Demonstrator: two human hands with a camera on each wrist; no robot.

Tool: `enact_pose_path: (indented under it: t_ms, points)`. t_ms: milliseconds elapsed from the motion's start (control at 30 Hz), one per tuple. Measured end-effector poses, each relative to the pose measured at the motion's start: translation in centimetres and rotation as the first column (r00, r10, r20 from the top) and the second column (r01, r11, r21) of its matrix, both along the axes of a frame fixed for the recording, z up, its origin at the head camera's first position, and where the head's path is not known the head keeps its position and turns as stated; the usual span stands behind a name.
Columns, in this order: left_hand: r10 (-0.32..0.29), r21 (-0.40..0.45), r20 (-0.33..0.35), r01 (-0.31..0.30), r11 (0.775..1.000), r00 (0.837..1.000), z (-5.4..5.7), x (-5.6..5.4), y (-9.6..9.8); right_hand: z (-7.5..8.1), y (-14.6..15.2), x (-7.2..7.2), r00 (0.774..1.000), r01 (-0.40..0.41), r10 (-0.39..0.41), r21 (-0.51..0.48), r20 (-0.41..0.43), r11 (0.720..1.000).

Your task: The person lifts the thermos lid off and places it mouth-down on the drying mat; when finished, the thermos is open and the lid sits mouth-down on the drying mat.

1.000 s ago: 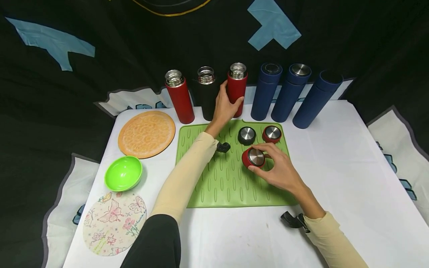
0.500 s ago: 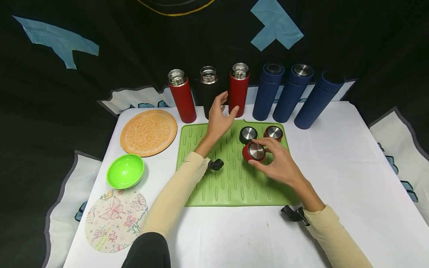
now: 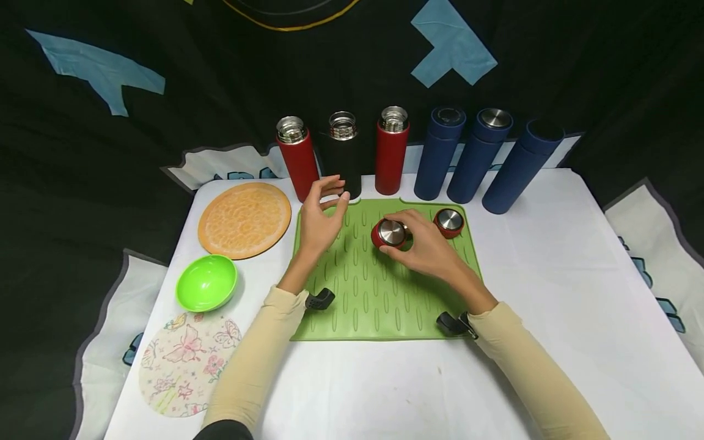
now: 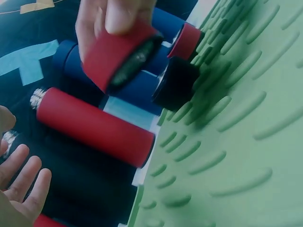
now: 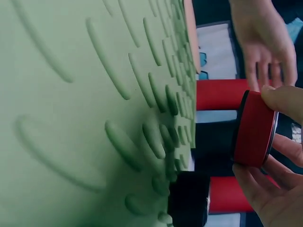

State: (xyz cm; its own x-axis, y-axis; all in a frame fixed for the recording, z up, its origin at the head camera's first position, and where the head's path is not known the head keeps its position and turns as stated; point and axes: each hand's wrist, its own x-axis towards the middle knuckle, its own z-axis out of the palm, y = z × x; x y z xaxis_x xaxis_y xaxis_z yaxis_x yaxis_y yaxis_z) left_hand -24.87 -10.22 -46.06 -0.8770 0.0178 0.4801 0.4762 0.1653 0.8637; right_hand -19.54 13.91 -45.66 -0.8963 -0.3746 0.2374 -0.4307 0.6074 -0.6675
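Observation:
My right hand (image 3: 426, 247) pinches a red bottle lid (image 3: 392, 233) with a silver top, held above the green ribbed mat (image 3: 357, 305). In the left wrist view the lid's underside shows, and a black lid (image 4: 175, 82) stands on the mat beyond it; the head view mostly hides that one. Another red lid (image 3: 449, 221) sits at the mat's back right. My left hand (image 3: 321, 226) hovers over the mat's back left, fingers loosely bent and holding nothing. Behind it stand a lidless red bottle (image 3: 299, 162), a lidless black bottle (image 3: 345, 162) and a second lidless red bottle (image 3: 390, 159).
Three blue bottles (image 3: 440, 156) stand at the back right, tops covered. On the left lie an orange round board (image 3: 244, 220), a green bowl (image 3: 206, 283) and a butterfly-patterned round mat (image 3: 187, 373). A dark curtain (image 3: 220, 73) hangs behind the white table (image 3: 550, 275).
My left hand has let go of the right-hand red bottle and moved left and nearer. My right hand has carried the red lid left and slightly farther away.

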Motion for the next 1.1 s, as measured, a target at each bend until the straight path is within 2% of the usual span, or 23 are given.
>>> enact_pose_path:
  t_ms: [233, 500, 733, 967, 1100]
  points:
    - [0.065, -0.013, 0.004, -0.065, 0.998, 0.998, 0.6, 0.9, -1.6, -0.5, -2.0, -2.5, 0.999, -0.03, 0.027, 0.11, 0.024, 0.993]
    - [0.044, -0.019, -0.009, -0.044, 0.999, 0.999, 0.8, 1.5, -2.1, -2.0, -3.7, -4.6, 0.999, -0.034, 0.033, 0.183, 0.006, 0.982]
    - [0.023, -0.021, -0.017, -0.023, 1.0, 1.0, 0.3, 1.4, -2.1, -2.6, -4.6, -5.0, 0.999, -0.036, 0.035, 0.252, 0.006, 0.967]
    - [0.025, -0.014, 0.006, -0.025, 1.0, 1.0, 0.3, 1.6, -2.0, -3.3, -4.7, -5.1, 0.999, -0.038, 0.047, 0.263, -0.026, 0.964]
    - [0.017, -0.002, 0.008, -0.017, 1.0, 1.0, 0.0, 1.6, -1.9, -3.4, -4.9, -5.1, 0.998, -0.051, 0.057, 0.267, -0.015, 0.962]
